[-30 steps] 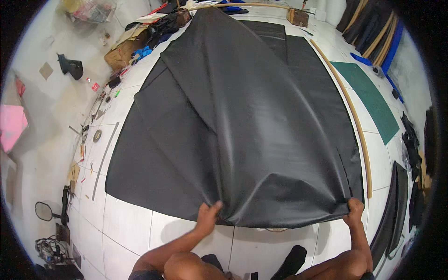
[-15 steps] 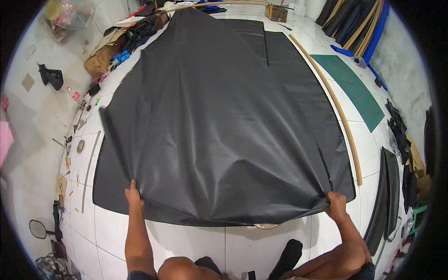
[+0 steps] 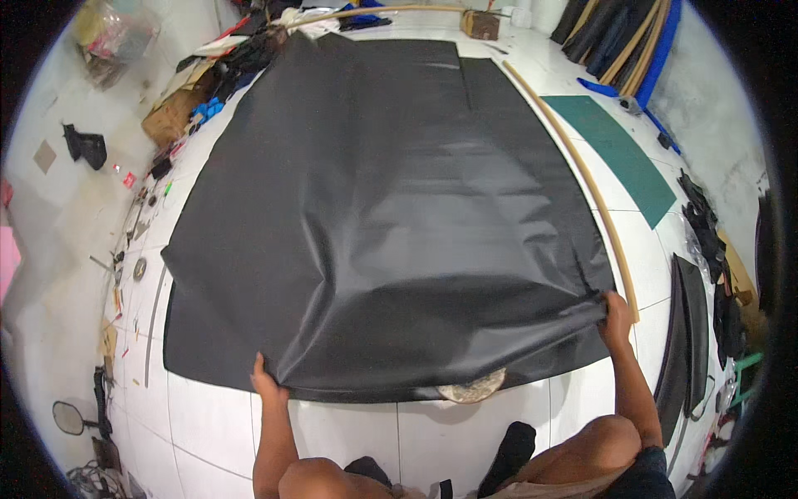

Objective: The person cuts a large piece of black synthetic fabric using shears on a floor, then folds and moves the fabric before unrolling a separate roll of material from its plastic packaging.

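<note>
A large black sheet (image 3: 399, 183), smooth like synthetic leather, lies spread in front of me over another black sheet (image 3: 532, 125) on the floor. My left hand (image 3: 268, 384) is closed on the upper sheet's near edge at the left. At the right, my right hand (image 3: 615, 318) grips its near right corner and holds it a little raised. Folds run across the upper sheet between my hands. A round, pale, mottled object (image 3: 472, 389) shows partly from under the near edge; the rest of it is covered.
A long wooden strip (image 3: 582, 162) lies along the sheets' right edge, with a green cutting mat (image 3: 619, 154) beyond it. Black folded pieces (image 3: 686, 333) lie at the right. Cardboard and cloth (image 3: 174, 116) are heaped at the far left; a metal ruler (image 3: 155, 324) lies at the left.
The upper sheet has settled flatter, and its left corner has dropped nearer. My right hand has moved away and right with its corner; my left has come nearer and right. More of the pale object shows.
</note>
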A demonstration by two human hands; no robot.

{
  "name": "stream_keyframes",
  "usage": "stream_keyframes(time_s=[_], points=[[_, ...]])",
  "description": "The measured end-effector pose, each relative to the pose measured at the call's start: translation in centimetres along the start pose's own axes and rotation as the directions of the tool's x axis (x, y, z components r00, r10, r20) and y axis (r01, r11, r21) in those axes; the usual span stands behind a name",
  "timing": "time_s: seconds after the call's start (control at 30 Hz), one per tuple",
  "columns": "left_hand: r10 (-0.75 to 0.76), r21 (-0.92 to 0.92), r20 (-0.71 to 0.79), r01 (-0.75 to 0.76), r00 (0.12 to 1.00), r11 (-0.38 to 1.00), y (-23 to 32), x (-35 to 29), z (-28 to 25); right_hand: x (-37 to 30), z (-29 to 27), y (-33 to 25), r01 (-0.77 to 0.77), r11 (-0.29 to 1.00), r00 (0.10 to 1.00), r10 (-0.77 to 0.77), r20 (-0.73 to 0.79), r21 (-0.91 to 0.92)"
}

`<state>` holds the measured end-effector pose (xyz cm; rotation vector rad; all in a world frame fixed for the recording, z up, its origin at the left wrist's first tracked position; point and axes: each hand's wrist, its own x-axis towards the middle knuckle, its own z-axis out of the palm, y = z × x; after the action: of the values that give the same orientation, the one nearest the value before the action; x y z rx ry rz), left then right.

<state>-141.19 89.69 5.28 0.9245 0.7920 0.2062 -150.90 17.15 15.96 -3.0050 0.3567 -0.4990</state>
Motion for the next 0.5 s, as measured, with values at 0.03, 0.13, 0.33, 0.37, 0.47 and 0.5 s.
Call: stream_keyframes(time_s=[0.03,0.13,0.33,0.37,0.47,0.5], points=[[0.008,-0.095,0.076,-0.001,0.997,0.995,0.7,2.2,-1.7,1.6,0.7,0.4,-0.061,0.996,0.997,0.063,-0.038,0.060],[0.057,-0.188,0.150,-0.028,0.987,0.982,1.0,2.7,2.1,3.6,0.0,3.5,-0.234,0.952,0.947,0.269,-0.177,0.199],[0.045,-0.105,0.023,-0.043,0.999,0.994,0.7,0.5,7.0,6.7,-3.9,9.5,-0.262,0.958,0.879,0.286,-0.381,0.116],[0.070,-0.077,-0.007,-0.070,0.998,0.995,1.0,0.4,6.5,7.0,-4.2,9.6,-0.294,0.942,0.849,0.336,-0.407,0.164],[0.108,-0.014,-0.073,-0.109,0.991,0.994,-0.2,0.7,4.2,3.1,-3.5,13.3,-0.261,0.838,0.772,0.480,-0.418,0.479],[0.111,-0.005,-0.086,-0.112,0.990,0.994,-0.6,0.8,3.2,0.3,-2.3,15.2,-0.295,0.785,0.768,0.534,-0.354,0.544]])
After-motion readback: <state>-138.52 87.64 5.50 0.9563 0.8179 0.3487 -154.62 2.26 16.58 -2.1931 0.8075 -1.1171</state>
